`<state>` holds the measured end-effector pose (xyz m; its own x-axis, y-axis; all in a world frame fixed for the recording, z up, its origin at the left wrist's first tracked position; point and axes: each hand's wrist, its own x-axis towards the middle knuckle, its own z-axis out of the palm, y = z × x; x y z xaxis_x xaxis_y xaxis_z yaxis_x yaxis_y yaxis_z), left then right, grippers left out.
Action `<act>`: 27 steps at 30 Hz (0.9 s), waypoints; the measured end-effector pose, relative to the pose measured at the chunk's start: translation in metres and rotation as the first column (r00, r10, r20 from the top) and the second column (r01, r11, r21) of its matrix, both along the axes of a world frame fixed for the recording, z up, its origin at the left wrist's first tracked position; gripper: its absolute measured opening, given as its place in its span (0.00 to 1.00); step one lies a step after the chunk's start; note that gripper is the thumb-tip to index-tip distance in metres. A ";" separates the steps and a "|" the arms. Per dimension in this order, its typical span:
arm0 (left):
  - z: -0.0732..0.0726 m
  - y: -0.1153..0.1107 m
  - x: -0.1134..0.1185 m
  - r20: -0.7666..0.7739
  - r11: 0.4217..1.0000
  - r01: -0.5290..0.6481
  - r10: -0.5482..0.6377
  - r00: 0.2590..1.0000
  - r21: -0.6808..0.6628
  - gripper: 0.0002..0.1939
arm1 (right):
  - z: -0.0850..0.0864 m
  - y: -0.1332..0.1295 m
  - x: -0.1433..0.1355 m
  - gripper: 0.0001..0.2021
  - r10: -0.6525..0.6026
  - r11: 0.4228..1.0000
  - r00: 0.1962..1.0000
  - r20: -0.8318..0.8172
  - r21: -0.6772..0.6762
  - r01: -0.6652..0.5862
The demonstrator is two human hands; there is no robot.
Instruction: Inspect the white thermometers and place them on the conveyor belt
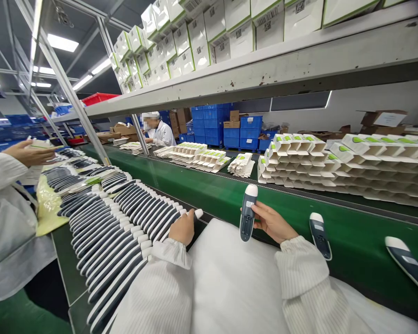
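at one o'clock, a white-capped handheld device (248, 212) is held upright by the right hand (272, 222); at eleven, well apart, a second device (198, 214) is clasped by the left hand (183, 228). beyond the green conveyor belt (216, 197), open cartons (296, 160) are stacked at two.

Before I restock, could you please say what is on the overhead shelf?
Stacked white boxes with green edges, and a red bin farther left; whatever is behind them is hidden.
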<state>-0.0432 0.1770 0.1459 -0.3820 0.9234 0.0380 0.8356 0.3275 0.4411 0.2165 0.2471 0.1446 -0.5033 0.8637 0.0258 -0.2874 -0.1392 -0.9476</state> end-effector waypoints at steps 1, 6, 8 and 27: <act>0.002 0.001 0.001 0.074 0.998 0.004 -0.008 0.997 0.057 0.24 | -0.003 0.002 0.000 0.11 -0.009 1.000 1.000 -0.001 0.003 0.009; 0.009 0.010 0.022 0.560 0.966 -0.012 -0.140 0.817 0.259 0.22 | -0.024 0.018 0.002 0.13 -0.214 0.977 0.957 0.198 0.069 0.204; 0.012 0.010 0.035 0.721 0.962 0.009 -0.211 0.660 0.273 0.21 | -0.036 0.027 0.005 0.16 -0.350 0.937 0.871 0.345 0.131 0.325; 0.010 -0.003 0.094 0.920 0.943 0.134 -0.254 -0.299 0.304 0.22 | -0.032 0.029 0.027 0.18 -0.757 0.653 0.375 0.534 0.627 0.426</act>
